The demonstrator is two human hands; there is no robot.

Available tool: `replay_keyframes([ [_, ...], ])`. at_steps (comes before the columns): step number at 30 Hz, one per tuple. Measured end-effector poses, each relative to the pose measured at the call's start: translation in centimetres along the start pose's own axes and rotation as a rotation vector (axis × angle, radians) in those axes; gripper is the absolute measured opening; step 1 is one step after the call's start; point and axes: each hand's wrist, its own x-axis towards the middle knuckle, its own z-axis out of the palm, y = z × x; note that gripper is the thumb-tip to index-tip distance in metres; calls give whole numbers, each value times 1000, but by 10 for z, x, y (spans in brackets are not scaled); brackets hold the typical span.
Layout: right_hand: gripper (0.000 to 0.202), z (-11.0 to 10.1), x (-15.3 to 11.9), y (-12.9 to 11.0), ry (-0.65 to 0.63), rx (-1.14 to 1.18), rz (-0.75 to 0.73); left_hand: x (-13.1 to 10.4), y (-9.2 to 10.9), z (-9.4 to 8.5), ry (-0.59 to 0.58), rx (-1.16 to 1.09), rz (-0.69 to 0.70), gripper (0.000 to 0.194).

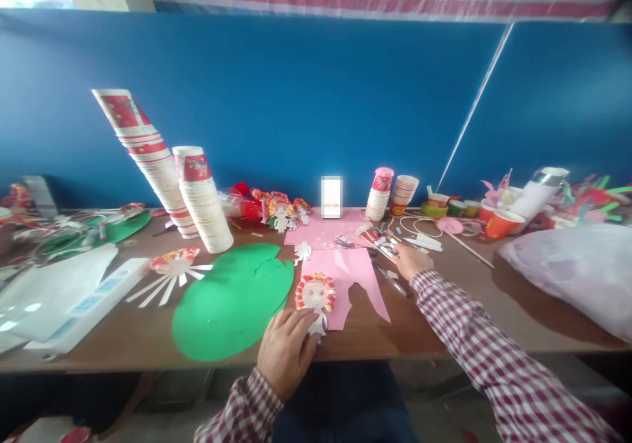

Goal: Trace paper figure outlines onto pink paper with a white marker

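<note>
My left hand (288, 351) is at the table's front edge, its fingers closed on a white paper doll (316, 295) with a red and yellow ruffled rim around its head. The doll lies over the lower part of a cut pink sheet (340, 282). Farther right, my right hand (412, 260) reaches to a small cluster of pens and tools (382, 240); its fingertips are bent among them, and what they hold is too small to make out. Scissors (392, 280) lie just left of and below my right hand.
Green paper (232, 305) lies left of my left hand. Tall cup stacks (205, 199) stand behind it. More cups (379, 196) stand at the back. A stick with a pink disc (450, 226) and a translucent bag (573, 272) are on the right.
</note>
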Motion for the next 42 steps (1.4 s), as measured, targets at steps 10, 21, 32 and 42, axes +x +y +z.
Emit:
replay_keyframes([
  [10, 20, -18, -31, -19, 23, 410, -85, 7, 13, 4, -18, 117, -31, 32],
  [21, 30, -7, -85, -113, -226, 1314, -368, 6, 18, 13, 77, 124, -20, 34],
  [32, 32, 19, -77, -131, 97, 1045, -249, 7, 18, 15, 81, 156, -30, 41],
  [42, 27, 30, -93, -131, 74, 823, -336, 7, 16, 16, 49, 144, -29, 43],
])
